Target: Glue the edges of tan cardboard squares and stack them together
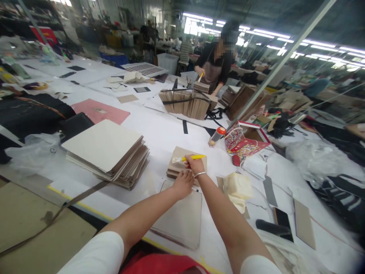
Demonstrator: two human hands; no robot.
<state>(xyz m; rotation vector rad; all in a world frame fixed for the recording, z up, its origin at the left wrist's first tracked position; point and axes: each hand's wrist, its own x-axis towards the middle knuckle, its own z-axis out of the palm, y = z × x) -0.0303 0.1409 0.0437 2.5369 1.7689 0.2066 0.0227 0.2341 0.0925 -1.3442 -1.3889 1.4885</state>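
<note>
Yellow-handled brush point(199, 156) is held in the right hand point(195, 165), fingers closed around the handle, with its whitish head over the top of a small stack of brown cardboard pieces point(177, 153). This stack sits inward from the near edge of the counter point(159, 133). The left hand point(184, 183) rests with bent fingers at the stack's near side; whether it grips cannot be told. Both hands cover part of that side, and a bracelet point(200, 174) circles the right wrist.

Toward the near edge, a pile of larger grey boards point(182, 220) lies between the forearms. To the left, a taller, uneven board stack point(104, 146) stands well apart from the hands, with a pink sheet point(110, 110) beyond it and a clear plastic bag point(34, 152) further left.

Just right of the right forearm is a cream foam-like block point(238, 184). Past it toward the right edge lie a grey strip point(270, 190), a black cylindrical object point(270, 227) and a brown board point(304, 222). Farther back, a red-capped container point(218, 135) stands beside an open red patterned box point(245, 142). Across the counter, a co-worker point(215, 62) stands behind a strapped cardboard bundle point(186, 104).
</note>
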